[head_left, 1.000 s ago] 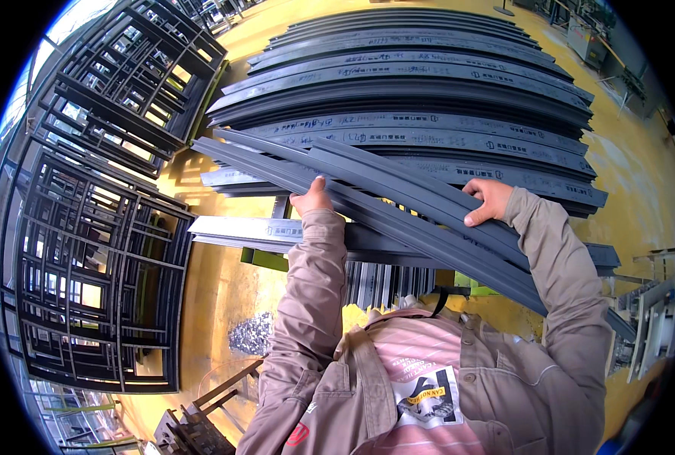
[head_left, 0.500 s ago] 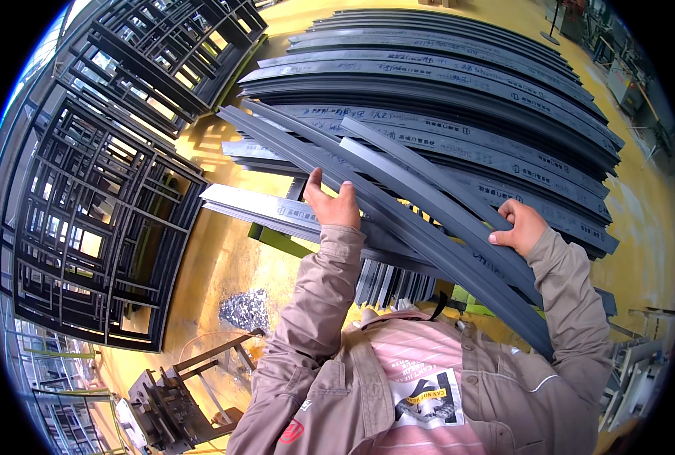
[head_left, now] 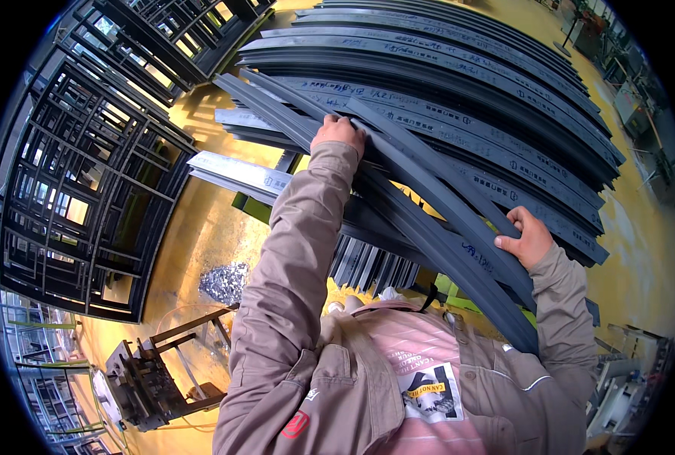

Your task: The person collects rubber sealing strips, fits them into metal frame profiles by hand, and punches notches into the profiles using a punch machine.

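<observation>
My left hand (head_left: 341,135) is closed at the left end of a long dark grey metal profile (head_left: 428,199), with its fingertips curled over the end. Further right along the same profile, my right hand (head_left: 528,236) grips its far edge between thumb and fingers. Crossing beneath it, another long grey profile (head_left: 459,274) slants from upper left down toward my body. These loose profiles lie on a stack of similar profiles (head_left: 504,155), several of which carry printed film. A pale-topped profile bundle (head_left: 239,171) sticks out left of my left forearm.
Dark metal frames (head_left: 87,189) stand in racks along the left. A small machine on a metal stand (head_left: 151,387) is at lower left, near a pile of metal scraps (head_left: 225,282) on the yellow floor (head_left: 189,250). Shorter upright profiles (head_left: 371,264) show below the stack.
My left hand has moved forward from the nearer profile, where its fingers were raised, and closed on the end of the farther one. My right hand keeps its grip. The view has shifted slightly.
</observation>
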The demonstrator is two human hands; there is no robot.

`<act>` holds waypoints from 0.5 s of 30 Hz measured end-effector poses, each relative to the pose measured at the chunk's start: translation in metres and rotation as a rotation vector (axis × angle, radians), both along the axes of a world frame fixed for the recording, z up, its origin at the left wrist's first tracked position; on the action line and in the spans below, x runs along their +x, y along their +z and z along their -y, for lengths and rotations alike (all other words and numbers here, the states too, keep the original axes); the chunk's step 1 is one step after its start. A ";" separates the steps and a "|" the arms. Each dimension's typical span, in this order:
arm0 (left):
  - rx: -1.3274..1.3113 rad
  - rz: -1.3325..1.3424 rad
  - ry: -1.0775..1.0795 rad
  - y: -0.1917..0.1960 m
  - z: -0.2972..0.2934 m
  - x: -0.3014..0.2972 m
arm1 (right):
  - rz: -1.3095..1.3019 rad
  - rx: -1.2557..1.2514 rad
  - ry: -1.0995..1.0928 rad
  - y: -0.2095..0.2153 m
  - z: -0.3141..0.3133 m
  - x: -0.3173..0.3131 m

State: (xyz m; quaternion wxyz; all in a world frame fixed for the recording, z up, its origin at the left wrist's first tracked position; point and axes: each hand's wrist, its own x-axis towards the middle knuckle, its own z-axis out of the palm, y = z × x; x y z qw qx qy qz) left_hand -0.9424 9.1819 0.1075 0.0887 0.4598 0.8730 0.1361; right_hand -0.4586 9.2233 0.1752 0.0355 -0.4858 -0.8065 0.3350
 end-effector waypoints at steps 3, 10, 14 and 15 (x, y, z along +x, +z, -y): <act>0.029 -0.022 0.039 -0.007 -0.026 -0.008 | 0.043 0.031 0.040 -0.013 -0.003 0.008; 0.016 0.123 -0.048 -0.003 -0.062 -0.028 | 0.052 0.084 0.162 -0.019 -0.003 0.016; 0.047 0.146 -0.017 0.005 -0.063 -0.010 | -0.004 -0.014 0.175 -0.014 -0.002 0.019; 0.044 0.152 -0.014 0.007 -0.062 -0.008 | 0.003 0.029 0.184 -0.010 -0.002 0.018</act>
